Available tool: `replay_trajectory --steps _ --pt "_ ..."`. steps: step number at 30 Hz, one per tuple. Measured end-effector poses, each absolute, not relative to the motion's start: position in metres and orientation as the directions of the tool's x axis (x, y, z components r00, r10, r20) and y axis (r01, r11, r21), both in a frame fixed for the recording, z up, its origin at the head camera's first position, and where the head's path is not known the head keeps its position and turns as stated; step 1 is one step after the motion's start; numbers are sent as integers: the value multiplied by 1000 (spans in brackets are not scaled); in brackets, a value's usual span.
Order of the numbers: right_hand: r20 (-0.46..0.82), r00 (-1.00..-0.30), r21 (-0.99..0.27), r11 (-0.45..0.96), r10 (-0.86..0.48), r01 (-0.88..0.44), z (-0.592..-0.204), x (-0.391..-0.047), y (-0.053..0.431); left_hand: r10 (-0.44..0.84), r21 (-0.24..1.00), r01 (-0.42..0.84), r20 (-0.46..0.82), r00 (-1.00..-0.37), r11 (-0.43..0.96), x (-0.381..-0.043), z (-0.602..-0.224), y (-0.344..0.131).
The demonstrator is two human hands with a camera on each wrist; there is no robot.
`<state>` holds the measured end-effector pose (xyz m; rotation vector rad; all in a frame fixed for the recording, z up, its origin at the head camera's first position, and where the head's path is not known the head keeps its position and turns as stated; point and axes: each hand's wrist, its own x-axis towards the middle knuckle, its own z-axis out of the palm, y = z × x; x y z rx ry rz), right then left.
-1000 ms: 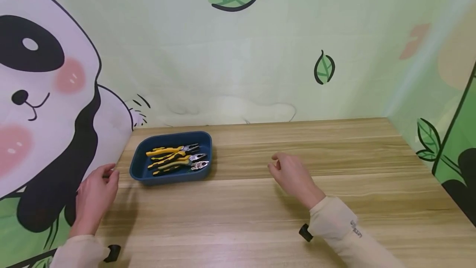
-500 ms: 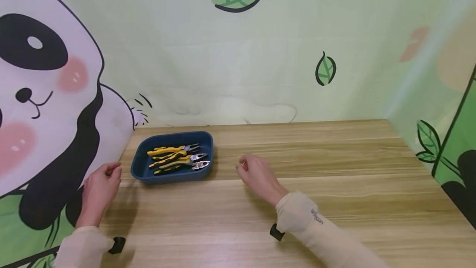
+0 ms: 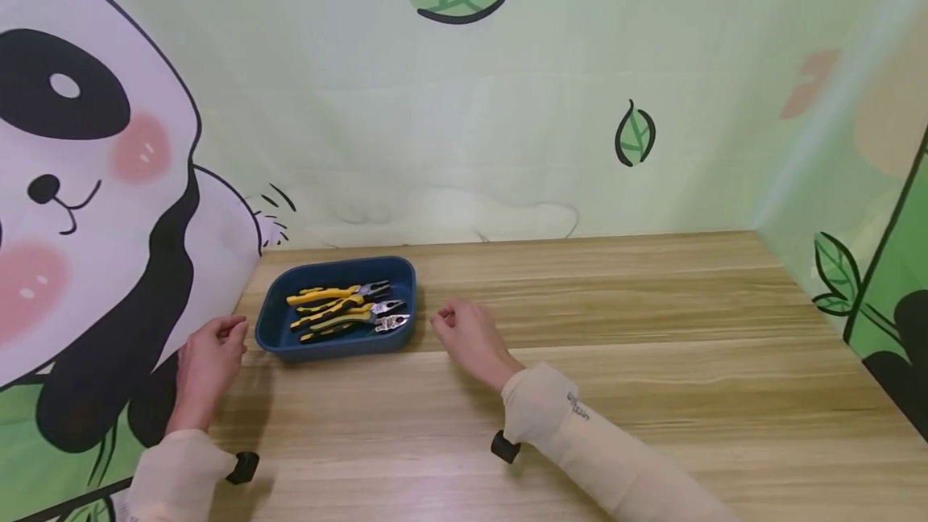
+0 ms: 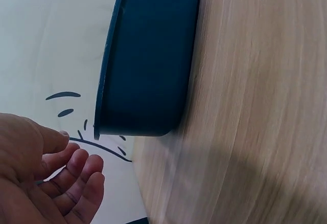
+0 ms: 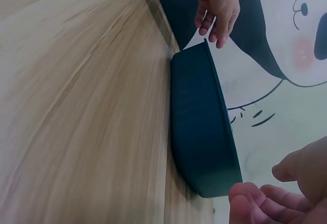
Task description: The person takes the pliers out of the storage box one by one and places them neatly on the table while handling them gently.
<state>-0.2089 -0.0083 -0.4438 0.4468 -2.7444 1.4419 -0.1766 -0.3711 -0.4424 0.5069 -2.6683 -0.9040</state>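
A dark blue rectangular tray point(image 3: 337, 350) with rounded corners stands at the back left of the wooden table. In it lie several pliers point(image 3: 348, 312) with yellow-and-black handles and metal heads pointing right. My left hand point(image 3: 212, 361) hovers just off the tray's left end, fingers loosely bent and holding nothing; in the left wrist view the hand point(image 4: 56, 178) is below the tray's end point(image 4: 143, 81). On the other side, my right hand point(image 3: 474, 341) is a short way from the right end, also with nothing in it. The right wrist view shows both hands at opposite ends of the tray point(image 5: 202, 127).
The wooden table point(image 3: 652, 329) runs to a backdrop point(image 3: 507, 143) printed with green leaves. A printed panda point(image 3: 94, 184) covers the backdrop on the left, close by the left arm. Dark straps point(image 3: 505, 446) hang at the sleeves.
My right hand has moved left across the table, from well right of the tray to near its right end. The left hand has shifted slightly right, closer to the tray.
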Motion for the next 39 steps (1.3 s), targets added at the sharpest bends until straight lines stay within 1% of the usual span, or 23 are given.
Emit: replay_trajectory --steps 3,8,12,21,28,34,39 --pt "98 -966 -843 495 -241 -209 -446 -212 -16 -415 643 -233 146 -898 729 -180 -443 -372" --pt "44 -965 -884 440 -260 -158 -452 -214 -27 -423 673 -263 83 -902 691 -182 -446 -374" --pt "10 -965 -895 427 -263 -126 -455 -215 -33 -427 694 -288 30 -904 660 -182 -449 -374" --pt "-47 -966 -898 433 -253 -70 -454 -221 -44 -411 732 -293 -18 -911 616 -186 -452 -370" --pt "-97 -971 -924 383 -218 7 -454 -224 -49 -405 731 -281 -7 -914 622 -190 -455 -371" --pt "-144 -969 -950 302 -202 78 -457 -234 -55 -402 761 -298 -53 -914 576 -190 -456 -372" --pt "-203 -964 -948 282 -173 149 -457 -240 -59 -384 793 -305 -98 -918 527 -190 -456 -372"
